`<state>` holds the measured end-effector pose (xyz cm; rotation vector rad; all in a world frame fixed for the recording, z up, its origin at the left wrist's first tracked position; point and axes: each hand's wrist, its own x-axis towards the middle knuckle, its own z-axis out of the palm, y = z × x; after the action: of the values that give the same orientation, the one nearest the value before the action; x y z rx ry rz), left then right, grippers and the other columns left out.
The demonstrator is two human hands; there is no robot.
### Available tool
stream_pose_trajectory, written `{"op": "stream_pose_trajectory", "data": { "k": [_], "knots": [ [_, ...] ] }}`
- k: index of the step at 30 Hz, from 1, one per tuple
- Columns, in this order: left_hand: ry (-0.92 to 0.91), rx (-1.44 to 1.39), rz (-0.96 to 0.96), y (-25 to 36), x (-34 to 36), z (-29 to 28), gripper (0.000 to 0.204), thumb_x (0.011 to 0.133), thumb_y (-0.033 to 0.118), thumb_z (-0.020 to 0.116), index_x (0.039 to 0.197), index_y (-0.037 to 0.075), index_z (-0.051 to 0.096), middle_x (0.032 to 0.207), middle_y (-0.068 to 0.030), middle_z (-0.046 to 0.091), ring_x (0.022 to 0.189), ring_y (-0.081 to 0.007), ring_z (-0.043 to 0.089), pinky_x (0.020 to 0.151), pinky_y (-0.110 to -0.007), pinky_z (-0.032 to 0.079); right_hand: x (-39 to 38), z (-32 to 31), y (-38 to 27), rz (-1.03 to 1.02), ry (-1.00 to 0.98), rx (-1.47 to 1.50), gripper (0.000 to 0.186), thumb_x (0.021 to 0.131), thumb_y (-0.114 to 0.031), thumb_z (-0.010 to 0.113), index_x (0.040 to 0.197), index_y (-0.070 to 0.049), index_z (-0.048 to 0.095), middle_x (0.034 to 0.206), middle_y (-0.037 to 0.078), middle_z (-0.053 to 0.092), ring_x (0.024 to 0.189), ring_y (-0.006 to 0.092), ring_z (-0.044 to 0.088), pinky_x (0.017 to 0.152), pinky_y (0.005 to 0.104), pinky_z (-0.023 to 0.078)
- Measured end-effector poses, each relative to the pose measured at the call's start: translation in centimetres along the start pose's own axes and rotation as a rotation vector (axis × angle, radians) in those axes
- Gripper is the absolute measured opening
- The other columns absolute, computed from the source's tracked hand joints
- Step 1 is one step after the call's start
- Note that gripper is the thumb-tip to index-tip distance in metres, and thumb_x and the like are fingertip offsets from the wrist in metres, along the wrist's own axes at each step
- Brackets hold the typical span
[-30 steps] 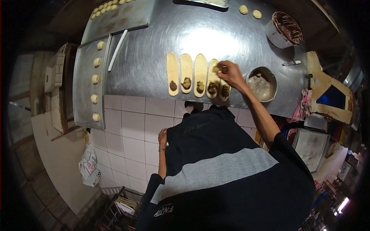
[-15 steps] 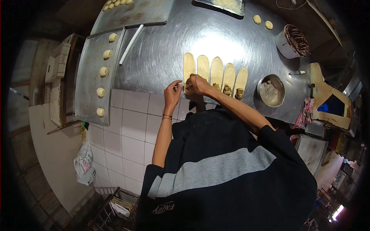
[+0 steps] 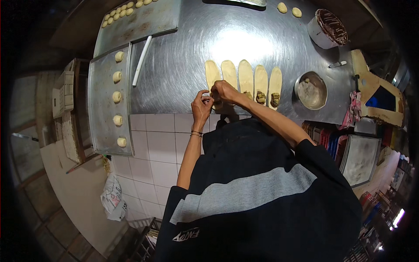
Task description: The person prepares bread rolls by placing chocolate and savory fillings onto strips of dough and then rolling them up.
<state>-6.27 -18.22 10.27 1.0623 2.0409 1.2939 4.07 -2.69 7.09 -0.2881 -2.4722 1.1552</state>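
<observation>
Several long flat dough strips point(image 3: 245, 76) lie side by side at the near edge of the metal table. My right hand point(image 3: 225, 91) is closed, its fingers bent down over the near part of the leftmost strip point(image 3: 212, 70). Beside it on the left, my left hand point(image 3: 201, 107) has its fingers curled together at that strip's near end. What either hand pinches is hidden by the fingers. Brownish lumps of filling point(image 3: 275, 100) sit on the near ends of the strips at the right; my right hand and forearm partly cover those in the middle.
A round metal bowl point(image 3: 298, 91) stands right of the strips, with a chocolate-smeared white bucket point(image 3: 321, 37) behind it. Rolled dough pieces point(image 3: 117, 97) line a long tray point(image 3: 99, 118) at the left. A white rod point(image 3: 142, 61) and two dough balls point(image 3: 282, 7) lie on the metal table point(image 3: 187, 52).
The view has shifted a little. Both hands stay at the leftmost strip; the left hand's fingers have curled in closer to the right hand.
</observation>
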Motion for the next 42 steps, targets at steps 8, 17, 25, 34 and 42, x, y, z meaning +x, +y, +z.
{"op": "stream_pose_trajectory", "data": {
  "k": [8,17,25,34,42],
  "knots": [
    [-0.055,0.034,-0.011,-1.5,-0.7,-3.5,0.033,0.089,0.008,0.074,0.121,0.002,0.071,0.085,-0.0029,0.071,0.074,-0.0079,0.060,0.066,-0.025,0.051,0.6,2.1,-3.0,0.121,-0.074,-0.031,0.026,0.081,-0.009,0.070,0.104,0.004,0.066,0.091,0.026,0.068,0.089,0.0441,0.066,0.075,0.0473,0.054],
    [-0.078,0.239,0.024,3.6,1.7,-9.0,0.028,0.100,0.021,0.063,0.121,0.003,0.070,0.090,-0.0072,0.072,0.076,-0.0136,0.064,0.066,-0.031,0.052,-5.0,-10.4,-13.2,0.279,0.532,0.068,0.033,0.086,-0.005,0.060,0.117,0.000,0.069,0.110,0.019,0.070,0.096,0.0304,0.069,0.083,0.0395,0.055],
    [-0.724,-0.369,-0.438,6.0,5.4,1.0,0.055,0.105,0.028,0.054,0.152,0.007,0.036,0.127,-0.0222,0.063,0.098,-0.0264,0.070,0.084,-0.035,0.057,-21.0,-15.8,-5.5,0.738,1.085,-0.137,0.029,0.089,-0.006,0.064,0.117,-0.004,0.071,0.112,0.013,0.071,0.095,0.0239,0.070,0.083,0.0344,0.055],
    [-0.948,-0.513,-0.406,8.4,6.8,11.3,0.065,0.107,0.032,0.048,0.157,0.003,0.019,0.140,-0.0297,0.050,0.126,-0.0368,0.057,0.105,-0.045,0.049,-30.9,-21.8,4.0,1.267,1.073,-0.663,0.059,0.092,-0.014,0.065,0.148,-0.025,0.049,0.158,0.026,0.029,0.140,0.0475,0.037,0.111,0.0530,0.038],
    [-0.897,-0.444,-0.228,13.5,7.1,15.0,0.048,0.107,0.029,0.048,0.144,0.000,0.045,0.135,-0.0212,0.057,0.119,-0.0293,0.061,0.101,-0.041,0.050,-30.0,-19.6,8.9,1.392,1.018,-0.863,0.036,0.094,-0.017,0.060,0.129,-0.015,0.055,0.136,0.021,0.046,0.117,0.0518,0.049,0.094,0.0650,0.040]
  ]
}}
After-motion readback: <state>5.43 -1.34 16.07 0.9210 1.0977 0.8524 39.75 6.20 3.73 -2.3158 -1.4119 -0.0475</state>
